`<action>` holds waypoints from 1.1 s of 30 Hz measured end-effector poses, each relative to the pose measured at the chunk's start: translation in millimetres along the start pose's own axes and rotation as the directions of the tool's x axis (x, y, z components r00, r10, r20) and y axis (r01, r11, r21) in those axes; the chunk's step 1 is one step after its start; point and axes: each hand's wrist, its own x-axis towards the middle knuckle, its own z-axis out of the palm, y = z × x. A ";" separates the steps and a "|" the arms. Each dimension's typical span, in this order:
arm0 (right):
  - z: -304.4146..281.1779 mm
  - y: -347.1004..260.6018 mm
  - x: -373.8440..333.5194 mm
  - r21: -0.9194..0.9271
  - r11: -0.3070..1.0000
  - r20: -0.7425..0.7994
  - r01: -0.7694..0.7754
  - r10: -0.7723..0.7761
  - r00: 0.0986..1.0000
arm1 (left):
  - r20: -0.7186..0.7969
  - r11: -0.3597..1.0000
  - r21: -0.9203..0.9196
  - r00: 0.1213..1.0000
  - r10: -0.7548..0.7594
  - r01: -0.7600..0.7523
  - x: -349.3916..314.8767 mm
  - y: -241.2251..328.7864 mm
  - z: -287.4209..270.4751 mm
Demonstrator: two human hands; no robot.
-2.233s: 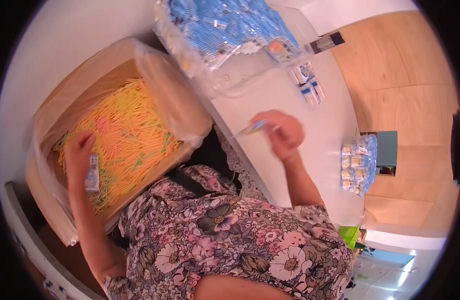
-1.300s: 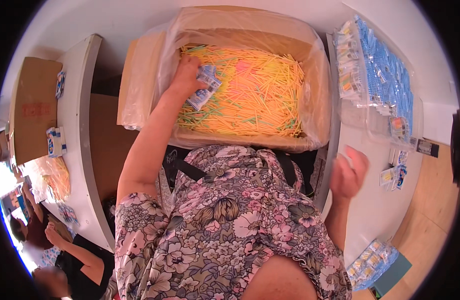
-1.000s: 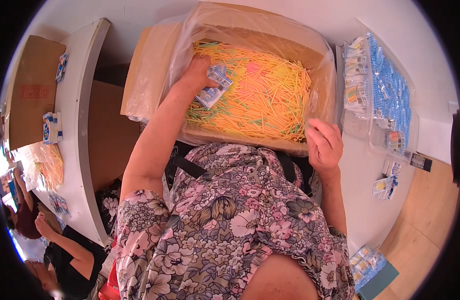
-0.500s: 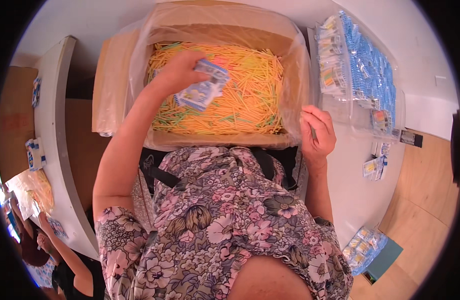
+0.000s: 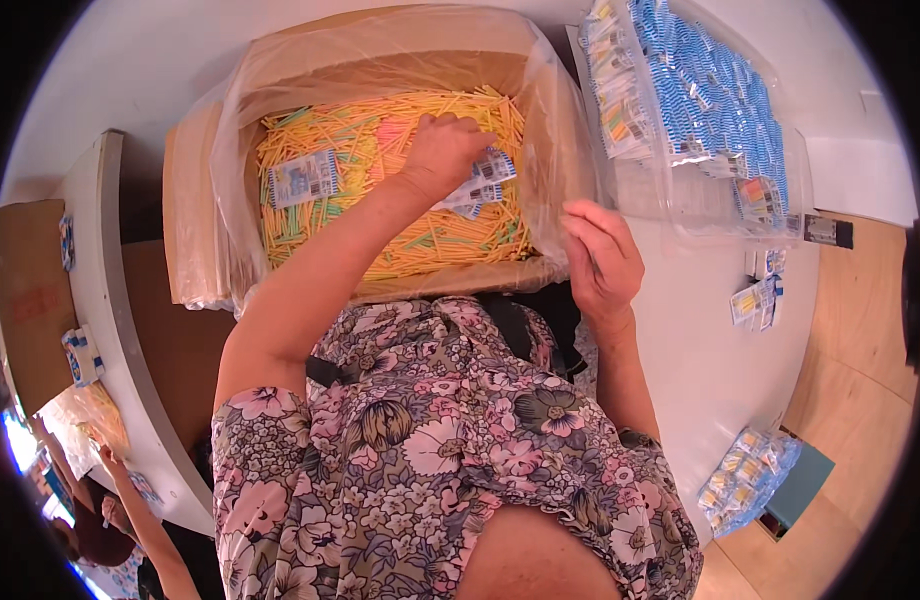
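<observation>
Over the right half of a cardboard box (image 5: 400, 20) my left hand (image 5: 445, 152) is closed on small blue-and-white printed packets (image 5: 492, 172). Thin yellow, orange, pink and green sticks (image 5: 380, 235) fill the box beneath it. Another flat packet (image 5: 305, 180) rests on the sticks at the left. My right hand (image 5: 605, 262) is beside the box's right wall, near the clear plastic liner (image 5: 560, 130). Its fingers are bent and pressed together, and I cannot make out whether anything is between the tips.
A clear plastic bin (image 5: 670, 215) holding rows of blue-and-white packets stands at the far right. Several loose packets (image 5: 755, 302) lie on the white table (image 5: 680, 350), with a blue bag of packets (image 5: 748, 480) at its near edge. At left, another person's arm (image 5: 145, 510) shows by a second table.
My left hand has moved right across the box with packets. One packet now shows on the sticks at the left. My right hand stays closed beside the box. The view has shifted slightly.
</observation>
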 end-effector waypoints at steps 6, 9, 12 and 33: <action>27.0 -13.9 42.2 -0.378 0.919 0.142 -0.107 0.172 0.975 | 0.166 0.505 -0.844 0.984 -0.071 0.179 -18.6 13.8 -33.9; 38.9 4.4 35.1 -0.115 0.950 0.293 -0.292 0.313 0.903 | 0.358 0.229 -0.900 0.928 -0.099 0.371 -31.2 19.0 -54.1; 46.8 3.0 39.0 0.019 0.926 0.333 -0.377 0.349 0.876 | 0.431 0.553 -0.644 0.848 -0.309 0.529 -42.1 0.9 -81.2; 93.7 61.7 46.7 -0.413 0.868 0.566 -0.276 0.482 0.668 | 0.345 0.643 -0.508 0.819 -0.458 0.573 -86.8 -82.4 -92.6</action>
